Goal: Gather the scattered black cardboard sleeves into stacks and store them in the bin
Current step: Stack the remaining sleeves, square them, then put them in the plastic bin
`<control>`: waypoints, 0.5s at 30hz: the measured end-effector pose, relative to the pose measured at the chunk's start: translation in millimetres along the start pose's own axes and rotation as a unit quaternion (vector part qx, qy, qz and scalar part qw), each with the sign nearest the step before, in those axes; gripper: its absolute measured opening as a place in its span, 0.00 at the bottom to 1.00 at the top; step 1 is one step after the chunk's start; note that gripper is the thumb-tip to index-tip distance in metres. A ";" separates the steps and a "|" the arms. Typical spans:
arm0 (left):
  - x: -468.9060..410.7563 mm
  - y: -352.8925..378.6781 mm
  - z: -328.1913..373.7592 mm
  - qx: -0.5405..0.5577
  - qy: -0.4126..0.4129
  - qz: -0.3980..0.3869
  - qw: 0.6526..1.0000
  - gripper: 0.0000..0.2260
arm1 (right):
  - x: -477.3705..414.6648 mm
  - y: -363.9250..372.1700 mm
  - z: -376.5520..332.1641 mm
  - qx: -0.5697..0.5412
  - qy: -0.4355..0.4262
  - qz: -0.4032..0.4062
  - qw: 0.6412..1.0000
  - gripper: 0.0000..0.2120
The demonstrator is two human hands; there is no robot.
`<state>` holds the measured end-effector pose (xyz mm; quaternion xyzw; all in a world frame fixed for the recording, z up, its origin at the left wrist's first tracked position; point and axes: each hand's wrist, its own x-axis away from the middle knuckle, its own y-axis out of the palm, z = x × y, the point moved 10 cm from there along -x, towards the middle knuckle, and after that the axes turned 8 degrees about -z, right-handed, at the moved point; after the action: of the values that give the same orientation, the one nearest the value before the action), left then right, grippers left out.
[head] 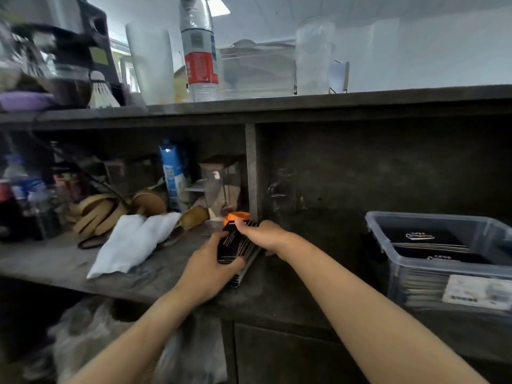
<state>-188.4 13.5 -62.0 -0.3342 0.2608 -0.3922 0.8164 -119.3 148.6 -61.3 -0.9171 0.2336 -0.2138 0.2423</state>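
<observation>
Dark, dusty wooden shelf under a white ceiling. An upright divider splits it.

Stack of black sleeves sits at the divider's foot, tilted. Left hand grips its near end, fingers curled round. Right hand holds its far side, thumb on top.

Orange object lies just behind the stack.

Left of the divider: white cloth, blue carton.

Right of the divider, well apart: clear bin, more black sleeves lying flat inside.

Above the divider, on the top board: water bottle.
</observation>
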 end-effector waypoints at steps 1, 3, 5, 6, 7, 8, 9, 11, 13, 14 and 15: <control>-0.2 0.9 0.7 0.002 0.011 0.001 1.000 0.30 | -1.3 -4.1 1.5 -0.019 0.011 -0.004 1.000 0.35; 0.8 2.4 3.0 0.009 0.041 -0.006 0.999 0.28 | 0.4 -12.3 7.8 -0.042 0.054 -0.031 0.997 0.30; 2.8 3.5 7.0 0.013 0.068 -0.023 0.997 0.27 | 1.1 -19.3 18.6 -0.042 0.097 -0.071 0.992 0.33; 4.1 4.3 8.8 0.012 0.084 -0.032 0.996 0.27 | 2.3 -22.4 25.2 -0.049 0.114 -0.086 0.989 0.34; 5.5 5.0 10.0 0.012 0.099 -0.040 0.994 0.27 | 1.3 -24.5 31.8 -0.062 0.127 -0.100 0.985 0.34; 7.3 5.2 11.3 0.012 0.114 -0.047 0.992 0.27 | 0.4 -24.3 37.2 -0.071 0.134 -0.115 0.982 0.33; 8.2 5.9 11.6 0.013 0.126 -0.052 0.991 0.27 | -0.5 -22.9 41.9 -0.077 0.137 -0.128 0.979 0.31; 9.1 6.4 10.8 0.013 0.141 -0.059 0.988 0.27 | -3.0 -21.8 49.4 -0.073 0.140 -0.132 0.979 0.30; 8.8 7.7 13.0 0.013 0.156 -0.069 0.985 0.27 | -2.7 -24.3 52.1 -0.074 0.128 -0.107 0.983 0.32; 8.9 8.7 15.0 0.015 0.163 -0.074 0.984 0.28 | 0.9 -25.6 52.5 -0.081 0.117 -0.092 0.986 0.33; 8.6 8.2 16.7 0.019 0.169 -0.077 0.982 0.29 | 5.2 -26.5 52.3 -0.100 0.103 -0.079 0.986 0.34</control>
<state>-168.3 16.0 -58.9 -0.2665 0.3615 -0.5094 0.7340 -80.1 184.4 -86.7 -0.9251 0.2043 -0.3017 0.1066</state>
